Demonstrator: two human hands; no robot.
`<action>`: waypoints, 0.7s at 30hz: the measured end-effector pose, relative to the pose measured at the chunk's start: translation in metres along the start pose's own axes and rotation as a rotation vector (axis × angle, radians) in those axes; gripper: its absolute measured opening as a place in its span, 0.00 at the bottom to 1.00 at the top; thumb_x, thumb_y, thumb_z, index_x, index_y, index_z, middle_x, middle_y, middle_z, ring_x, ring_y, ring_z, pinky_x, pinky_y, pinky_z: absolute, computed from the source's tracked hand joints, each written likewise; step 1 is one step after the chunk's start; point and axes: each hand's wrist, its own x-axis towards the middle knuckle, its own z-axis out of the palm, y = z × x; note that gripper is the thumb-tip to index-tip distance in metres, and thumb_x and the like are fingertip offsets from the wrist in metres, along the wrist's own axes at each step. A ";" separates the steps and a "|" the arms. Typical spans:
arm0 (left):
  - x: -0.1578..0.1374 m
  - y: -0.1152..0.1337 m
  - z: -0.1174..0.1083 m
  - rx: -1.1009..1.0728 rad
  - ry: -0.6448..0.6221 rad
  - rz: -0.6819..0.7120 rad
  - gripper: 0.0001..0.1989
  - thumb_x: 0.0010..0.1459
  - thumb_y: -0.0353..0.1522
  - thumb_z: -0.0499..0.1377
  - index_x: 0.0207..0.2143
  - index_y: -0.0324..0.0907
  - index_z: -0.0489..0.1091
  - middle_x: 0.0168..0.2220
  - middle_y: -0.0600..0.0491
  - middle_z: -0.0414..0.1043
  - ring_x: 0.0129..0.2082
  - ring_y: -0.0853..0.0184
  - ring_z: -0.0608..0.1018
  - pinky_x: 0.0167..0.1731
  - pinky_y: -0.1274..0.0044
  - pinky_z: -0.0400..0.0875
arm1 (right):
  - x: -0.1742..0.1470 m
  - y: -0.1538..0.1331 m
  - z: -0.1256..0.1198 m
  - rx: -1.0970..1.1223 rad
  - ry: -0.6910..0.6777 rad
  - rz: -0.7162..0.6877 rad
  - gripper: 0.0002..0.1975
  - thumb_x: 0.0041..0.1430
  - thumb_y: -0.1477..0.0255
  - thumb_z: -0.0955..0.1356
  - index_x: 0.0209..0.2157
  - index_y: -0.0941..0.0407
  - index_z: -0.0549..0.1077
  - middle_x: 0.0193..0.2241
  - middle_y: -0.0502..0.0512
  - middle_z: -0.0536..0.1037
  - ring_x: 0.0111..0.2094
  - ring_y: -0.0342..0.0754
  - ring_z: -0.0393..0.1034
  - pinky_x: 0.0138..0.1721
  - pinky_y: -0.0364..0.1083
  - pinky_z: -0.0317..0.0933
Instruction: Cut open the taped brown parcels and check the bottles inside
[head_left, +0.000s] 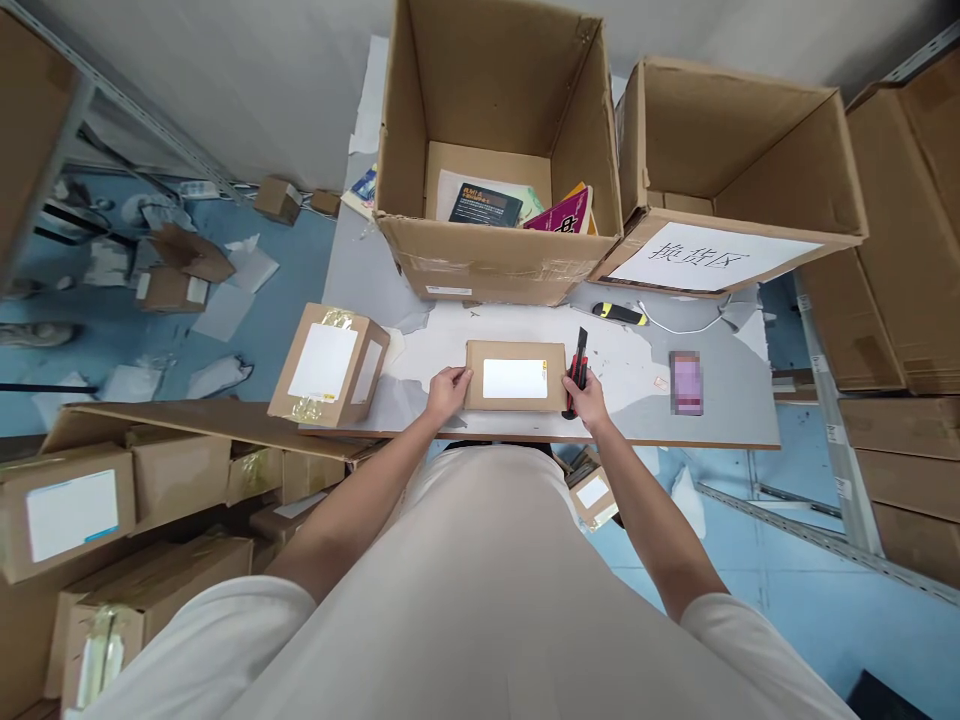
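Note:
A small flat cardboard box [477, 398] with a white label on top lies at the table's front edge, between my hands. My left hand [448, 391] is closed on the box's left end, thumb and fingers at its edge. In my right hand [589, 398] is a red and black box cutter [579, 362], its dark tip pointing away from me. That hand is also close against the box's right end; whether it grips the box too I cannot tell. Left of them stands a taller taped carton [367, 330] with white labels.
Two large open cartons stand at the back: one [480, 250] holds several books, the other [626, 232] bears a handwritten sign. A yellow and black cutter [619, 313] and a blurred pink item [686, 383] lie at right. A bin of boxes [180, 415] is at lower left.

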 end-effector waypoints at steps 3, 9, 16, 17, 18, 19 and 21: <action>-0.003 -0.011 0.000 -0.050 -0.018 -0.013 0.19 0.60 0.40 0.50 0.44 0.40 0.75 0.40 0.47 0.76 0.38 0.64 0.77 0.43 0.71 0.72 | -0.004 0.002 -0.003 0.012 0.002 -0.009 0.21 0.46 0.57 0.70 0.39 0.56 0.69 0.37 0.54 0.76 0.38 0.48 0.69 0.44 0.50 0.64; -0.025 -0.042 -0.004 -0.122 -0.086 -0.048 0.24 0.49 0.29 0.54 0.51 0.37 0.69 0.49 0.43 0.73 0.46 0.60 0.77 0.46 0.67 0.72 | -0.030 0.014 -0.017 0.007 0.011 0.048 0.24 0.46 0.58 0.70 0.42 0.56 0.67 0.44 0.59 0.76 0.38 0.48 0.71 0.42 0.51 0.65; -0.045 -0.052 0.018 -0.287 -0.186 -0.085 0.30 0.46 0.34 0.61 0.54 0.39 0.66 0.51 0.44 0.72 0.51 0.57 0.74 0.51 0.63 0.69 | -0.055 0.027 -0.005 -0.022 0.002 0.106 0.21 0.41 0.63 0.71 0.38 0.56 0.68 0.32 0.52 0.76 0.33 0.47 0.68 0.37 0.48 0.64; -0.046 -0.050 0.019 -0.322 -0.167 -0.106 0.30 0.46 0.36 0.62 0.53 0.38 0.66 0.51 0.43 0.72 0.51 0.57 0.74 0.51 0.64 0.70 | -0.055 0.026 -0.003 -0.018 0.015 0.100 0.20 0.41 0.63 0.71 0.38 0.56 0.68 0.31 0.51 0.75 0.32 0.46 0.68 0.37 0.47 0.63; -0.047 -0.047 0.018 -0.350 -0.150 -0.120 0.30 0.46 0.38 0.62 0.53 0.38 0.67 0.51 0.42 0.71 0.51 0.57 0.74 0.49 0.65 0.71 | -0.055 0.025 -0.003 -0.015 0.030 0.090 0.20 0.42 0.63 0.71 0.38 0.56 0.68 0.30 0.50 0.74 0.31 0.45 0.67 0.37 0.47 0.63; -0.047 -0.043 0.015 -0.369 -0.131 -0.125 0.30 0.46 0.40 0.62 0.52 0.37 0.67 0.51 0.42 0.71 0.50 0.57 0.74 0.48 0.65 0.72 | -0.054 0.022 -0.003 -0.014 0.043 0.072 0.20 0.42 0.63 0.71 0.37 0.56 0.67 0.29 0.49 0.73 0.30 0.44 0.66 0.36 0.46 0.62; -0.045 -0.031 0.005 -0.368 -0.082 -0.111 0.29 0.48 0.44 0.62 0.49 0.38 0.69 0.48 0.43 0.72 0.46 0.59 0.76 0.44 0.68 0.73 | -0.051 0.013 -0.006 -0.018 0.054 0.012 0.18 0.44 0.62 0.71 0.36 0.56 0.67 0.27 0.47 0.71 0.29 0.43 0.64 0.35 0.45 0.61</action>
